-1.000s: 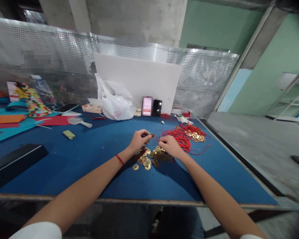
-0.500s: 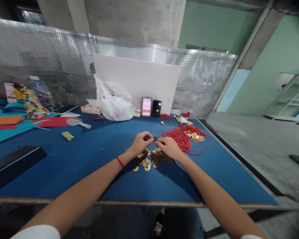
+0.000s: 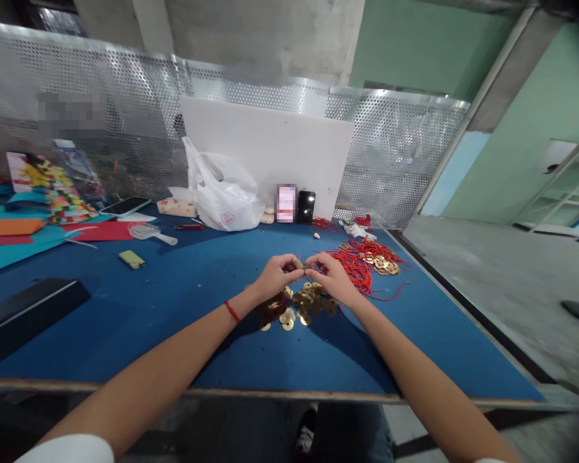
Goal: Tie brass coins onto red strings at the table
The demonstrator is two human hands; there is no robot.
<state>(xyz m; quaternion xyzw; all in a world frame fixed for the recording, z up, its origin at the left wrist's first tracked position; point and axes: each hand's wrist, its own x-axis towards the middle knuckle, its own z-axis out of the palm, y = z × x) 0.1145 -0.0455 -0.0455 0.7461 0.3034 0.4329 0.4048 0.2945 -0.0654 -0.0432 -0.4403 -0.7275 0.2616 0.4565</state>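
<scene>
My left hand point(image 3: 276, 278) and my right hand point(image 3: 330, 276) meet above the blue table, their fingertips pinching a small brass coin point(image 3: 298, 263) between them. Below them lies a loose pile of brass coins with square holes point(image 3: 311, 302), partly hidden by my wrists. Just right of my right hand sits a tangle of red string point(image 3: 352, 270), with more coins tied in it point(image 3: 379, 263). A thin red string bracelet point(image 3: 231, 312) circles my left wrist.
A perforated metal fence and white board point(image 3: 265, 154) stand behind the blue table point(image 3: 125, 334). A white plastic bag point(image 3: 226, 199) and phones point(image 3: 305, 207) sit at the back. Coloured paper point(image 3: 14, 225) lies left, and the table edge drops to a concrete floor right.
My two hands have come closer together, and their fingertips now meet on the small coin above the pile. The camera view has shifted slightly.
</scene>
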